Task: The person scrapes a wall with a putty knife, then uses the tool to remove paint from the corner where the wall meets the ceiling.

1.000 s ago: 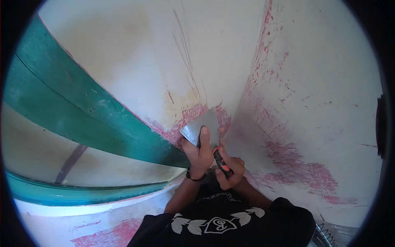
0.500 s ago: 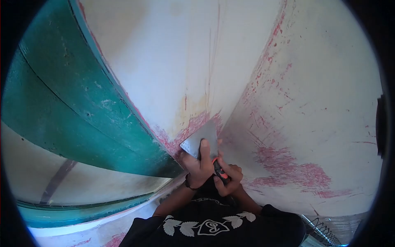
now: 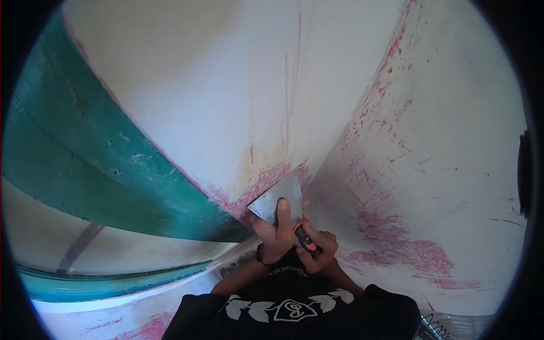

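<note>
A wide-bladed scraper (image 3: pixel 290 195) with a black and red handle lies against the white wall (image 3: pixel 226 113) near the corner. My right hand (image 3: pixel 322 249) is wrapped around its handle. My left hand (image 3: pixel 276 232) is closed on the metal blade, thumb flat on its face and the other fingers behind it, mostly hidden. The blade's upper edge meets a patch of scratched red paint (image 3: pixel 266 178) where the white paint is worn through.
A green painted band (image 3: pixel 130 164) curves along the left, with a teal ledge (image 3: pixel 113 288) below. The right-hand wall (image 3: pixel 453 141) bears more red scratches. A black coiled cable (image 3: pixel 435 327) shows at lower right.
My view has shifted slightly, so the walls and green band sit differently in frame. Both hands keep their hold on the scraper, whose blade appears slightly lower and a little turned.
</note>
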`<state>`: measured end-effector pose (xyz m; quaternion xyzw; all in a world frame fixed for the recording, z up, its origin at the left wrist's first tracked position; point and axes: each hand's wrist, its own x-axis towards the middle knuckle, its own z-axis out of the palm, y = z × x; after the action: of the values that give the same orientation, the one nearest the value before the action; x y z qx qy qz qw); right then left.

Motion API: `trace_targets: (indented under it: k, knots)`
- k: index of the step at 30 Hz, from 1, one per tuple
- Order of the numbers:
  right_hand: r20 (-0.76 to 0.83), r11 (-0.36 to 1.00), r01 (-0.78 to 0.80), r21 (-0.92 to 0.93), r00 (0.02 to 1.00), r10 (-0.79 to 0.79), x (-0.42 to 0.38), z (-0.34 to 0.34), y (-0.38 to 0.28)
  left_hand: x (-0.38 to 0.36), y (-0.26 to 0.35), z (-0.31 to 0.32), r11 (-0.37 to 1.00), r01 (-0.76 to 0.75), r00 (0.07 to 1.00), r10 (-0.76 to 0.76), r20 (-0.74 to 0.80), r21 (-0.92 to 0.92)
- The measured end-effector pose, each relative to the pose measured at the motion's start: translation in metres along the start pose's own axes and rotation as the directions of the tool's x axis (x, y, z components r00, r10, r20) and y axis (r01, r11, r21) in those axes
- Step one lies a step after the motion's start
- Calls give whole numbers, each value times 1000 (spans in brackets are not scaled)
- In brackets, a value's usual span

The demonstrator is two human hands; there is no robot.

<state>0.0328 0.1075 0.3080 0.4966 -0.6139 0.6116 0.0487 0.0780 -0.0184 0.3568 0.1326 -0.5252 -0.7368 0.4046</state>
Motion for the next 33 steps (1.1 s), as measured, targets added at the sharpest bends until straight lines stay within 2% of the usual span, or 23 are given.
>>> trace_targets:
  k: [1,4,7,10,14,19,22,25,28,31,33]
  knots:
    - [19,1000,-14,19,1000,13,-2,-1,-2,-3,0,1,1000,6,1000,-7,-15,-18]
    - [-30,993,112,24,993,-111,3,1,2,1,13,9,999,50,998,-49,-46,15]
    - [33,999,39,-9,999,-38,1,-6,0,-4,3,6,998,45,996,-48,-75,-48]
    - [-4,995,69,70,998,-69,9,-6,-1,-1,4,9,1000,-5,997,3,-78,-28]
    - [6,998,60,35,998,-60,14,-7,-7,-1,8,13,998,26,994,-32,-101,-54]
    - [9,993,57,100,998,-59,7,-9,1,-3,5,14,999,-8,990,13,-144,38]
    - [-52,991,66,116,997,-60,12,-4,-2,-2,7,16,1000,-12,991,12,-130,2]
    - [10,984,39,172,999,-42,12,-14,-6,-6,4,16,999,-37,987,41,-153,28]
    - [-60,971,120,205,992,-110,16,-9,-5,-4,12,23,999,-28,985,31,-169,23]
    - [55,988,1,154,998,-10,13,-22,-9,-7,2,19,999,-31,985,34,-170,23]
    - [35,983,58,174,997,-65,12,-20,-5,-8,3,19,995,-74,985,84,-150,72]
